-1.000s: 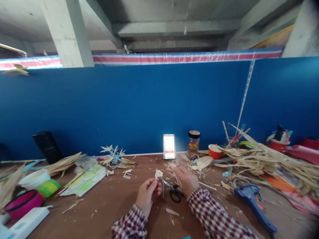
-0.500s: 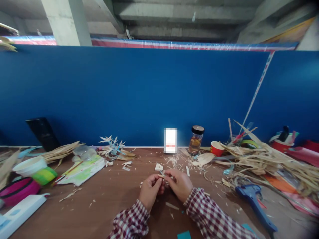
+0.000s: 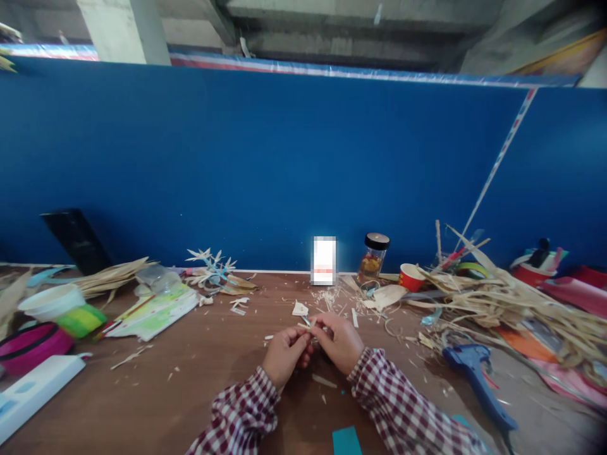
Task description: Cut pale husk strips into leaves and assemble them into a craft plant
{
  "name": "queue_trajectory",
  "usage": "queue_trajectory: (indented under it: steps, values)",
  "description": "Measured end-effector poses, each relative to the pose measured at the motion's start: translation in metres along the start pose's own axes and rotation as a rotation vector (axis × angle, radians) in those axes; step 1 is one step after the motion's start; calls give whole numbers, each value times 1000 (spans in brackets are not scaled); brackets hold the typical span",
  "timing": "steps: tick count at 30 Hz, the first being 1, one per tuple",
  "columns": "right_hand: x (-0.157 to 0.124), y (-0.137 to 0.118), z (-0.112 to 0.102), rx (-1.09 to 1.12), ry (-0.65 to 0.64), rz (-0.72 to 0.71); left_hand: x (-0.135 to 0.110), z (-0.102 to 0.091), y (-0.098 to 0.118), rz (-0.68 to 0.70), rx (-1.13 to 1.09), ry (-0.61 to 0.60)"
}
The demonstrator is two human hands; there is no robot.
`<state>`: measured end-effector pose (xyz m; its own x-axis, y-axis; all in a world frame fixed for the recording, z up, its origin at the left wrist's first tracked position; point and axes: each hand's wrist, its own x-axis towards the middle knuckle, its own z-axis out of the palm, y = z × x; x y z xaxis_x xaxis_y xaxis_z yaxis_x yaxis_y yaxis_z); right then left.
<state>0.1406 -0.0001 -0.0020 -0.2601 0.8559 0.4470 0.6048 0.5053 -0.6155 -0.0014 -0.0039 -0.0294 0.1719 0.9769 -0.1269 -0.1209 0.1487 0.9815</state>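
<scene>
Straw strip (image 3: 308,325): a thin pale sliver, held just above the desk (image 3: 199,385) at its middle, between the two hands and near the front edge.

Surface: brown wood desk, littered with pale shavings and offcuts. A small cut scrap (image 3: 300,309) lies just beyond the hands. To the right are a heap of dried straw (image 3: 512,302), a blue glue gun (image 3: 475,376) lying flat, a red paper cup (image 3: 410,277) and a glass jar (image 3: 373,260) with a black lid, upright by the wall. To the left are a printed leaflet (image 3: 152,312), a star-shaped straw figure (image 3: 211,263), a white tub (image 3: 51,301), a pink bowl (image 3: 29,347) and a white box (image 3: 34,392). A teal card (image 3: 346,440) sits at the near edge.

Room: a blue partition (image 3: 265,170) backs the desk across its full width, with a striped band (image 3: 379,73) along its top. Bare concrete beams (image 3: 360,25) run overhead.

Hands: left hand (image 3: 284,354) and right hand (image 3: 340,344) meet fingertip to fingertip, knuckles up, wrists angled inward. Both forearms are in checked sleeves (image 3: 393,411) and come in from the near edge. The grip of each hand is pressed together on the strip: thumb and forefinger pinch it from either end, the remaining fingers curled under. Which part of the strip each grip covers cannot be told, as it is too small.
</scene>
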Motion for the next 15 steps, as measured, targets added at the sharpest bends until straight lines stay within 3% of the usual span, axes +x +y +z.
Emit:
queue_trajectory:
  steps: [7,12,15]
  values:
    - [-2,0,4,22,-63,-67,0,1,-2,22,63,-11]
    - [-2,3,2,-143,-43,-58,-4,5,-2,33,53,-20]
    - [3,18,-12,-290,34,5,-12,13,1,49,31,-110]
